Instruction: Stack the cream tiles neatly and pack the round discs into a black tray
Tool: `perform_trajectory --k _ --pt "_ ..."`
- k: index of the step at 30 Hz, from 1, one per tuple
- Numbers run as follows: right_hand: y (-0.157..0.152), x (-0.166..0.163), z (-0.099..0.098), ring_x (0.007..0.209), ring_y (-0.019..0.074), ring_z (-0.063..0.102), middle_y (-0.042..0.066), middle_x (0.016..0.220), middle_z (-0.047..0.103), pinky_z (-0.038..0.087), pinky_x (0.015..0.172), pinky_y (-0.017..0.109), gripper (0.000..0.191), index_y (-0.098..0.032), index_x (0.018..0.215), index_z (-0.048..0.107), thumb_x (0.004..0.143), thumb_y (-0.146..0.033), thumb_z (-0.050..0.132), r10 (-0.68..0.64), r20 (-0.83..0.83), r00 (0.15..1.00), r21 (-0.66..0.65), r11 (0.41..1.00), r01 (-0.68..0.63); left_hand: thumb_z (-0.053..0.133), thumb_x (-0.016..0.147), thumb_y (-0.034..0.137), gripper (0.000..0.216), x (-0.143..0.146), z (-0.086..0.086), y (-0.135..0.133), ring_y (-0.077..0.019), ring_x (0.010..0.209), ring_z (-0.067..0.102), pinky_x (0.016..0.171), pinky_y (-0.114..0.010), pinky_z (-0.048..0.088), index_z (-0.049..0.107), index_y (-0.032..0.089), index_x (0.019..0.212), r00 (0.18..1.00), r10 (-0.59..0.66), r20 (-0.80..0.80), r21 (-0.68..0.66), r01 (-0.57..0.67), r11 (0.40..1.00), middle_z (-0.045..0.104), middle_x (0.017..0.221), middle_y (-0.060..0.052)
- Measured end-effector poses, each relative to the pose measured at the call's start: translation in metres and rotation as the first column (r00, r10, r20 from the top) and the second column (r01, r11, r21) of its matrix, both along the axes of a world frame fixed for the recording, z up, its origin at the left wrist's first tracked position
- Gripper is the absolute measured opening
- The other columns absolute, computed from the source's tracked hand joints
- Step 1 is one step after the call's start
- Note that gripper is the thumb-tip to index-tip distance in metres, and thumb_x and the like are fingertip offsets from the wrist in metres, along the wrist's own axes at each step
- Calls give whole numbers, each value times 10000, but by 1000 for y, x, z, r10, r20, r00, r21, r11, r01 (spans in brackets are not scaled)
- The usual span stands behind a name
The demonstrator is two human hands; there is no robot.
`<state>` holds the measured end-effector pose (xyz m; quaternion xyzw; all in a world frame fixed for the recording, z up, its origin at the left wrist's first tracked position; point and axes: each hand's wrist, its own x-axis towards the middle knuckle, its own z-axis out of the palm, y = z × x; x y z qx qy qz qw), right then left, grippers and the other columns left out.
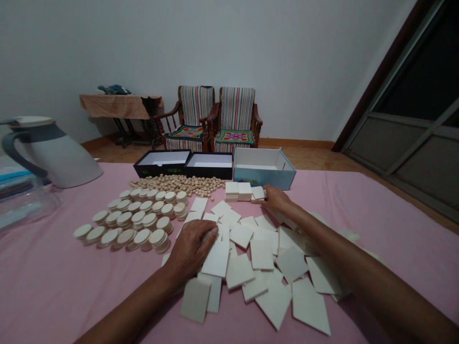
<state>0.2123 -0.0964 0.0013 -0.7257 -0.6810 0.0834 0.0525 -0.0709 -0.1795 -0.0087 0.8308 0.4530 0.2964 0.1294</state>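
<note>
Several white square tiles (261, 258) lie scattered across the pink table (53, 286). My left hand (191, 251) rests palm down on the left part of this spread, fingers curled over a tile. My right hand (276, 199) reaches further back and touches a small stack of white tiles (258, 193), beside two neater tile stacks (237, 190). Its fingers seem closed on that small stack.
Stacks of round white discs (136, 220) stand to the left. Behind them lies a heap of small wooden pieces (179, 184). Two black boxes (163, 163) (210, 165) and a blue box (263, 167) sit open at the back. A white jug (46, 150) stands far left.
</note>
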Motion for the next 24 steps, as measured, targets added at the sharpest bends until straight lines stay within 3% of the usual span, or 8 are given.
perform_trajectory --k 6,12,15,19,24 --pt "4 -2 1 915 239 631 160 1020 671 421 657 268 346 -113 1105 552 788 -249 589 30 16 999 -5 1000 -30 443 910 341 265 1 1 0 -219 900 618 807 -352 463 668 205 944 1000 -2 0 1 2 1000 700 959 -60" --pt "-5 31 11 929 223 616 115 1045 669 431 696 264 316 -147 1063 615 750 -171 582 107 50 993 -85 991 -103 439 910 353 278 1 3 -2 -215 886 622 806 -348 461 669 198 931 1000 0 -1 -5 0 1000 701 943 -57" --pt "-17 45 13 975 233 596 80 1087 655 436 759 279 423 -201 1043 644 629 -117 664 210 47 977 -162 966 -200 434 912 356 283 1 3 -2 -217 895 618 812 -352 453 666 195 932 1000 -7 -5 -8 7 1000 699 946 -59" --pt "-28 47 6 1104 303 516 107 1236 550 425 862 377 663 -224 1189 568 548 -197 737 386 80 919 -234 904 -359 433 910 352 287 2 2 0 -214 883 620 800 -341 455 672 193 928 1000 -4 -8 -3 4 1000 699 935 -58" --pt "-26 42 2 1046 322 540 151 1170 553 444 812 383 647 -171 1147 578 525 -218 746 354 147 924 -203 925 -322 431 913 351 286 1 1 0 -211 886 616 806 -337 452 671 198 942 1000 -3 -13 3 3 1000 697 942 -54"
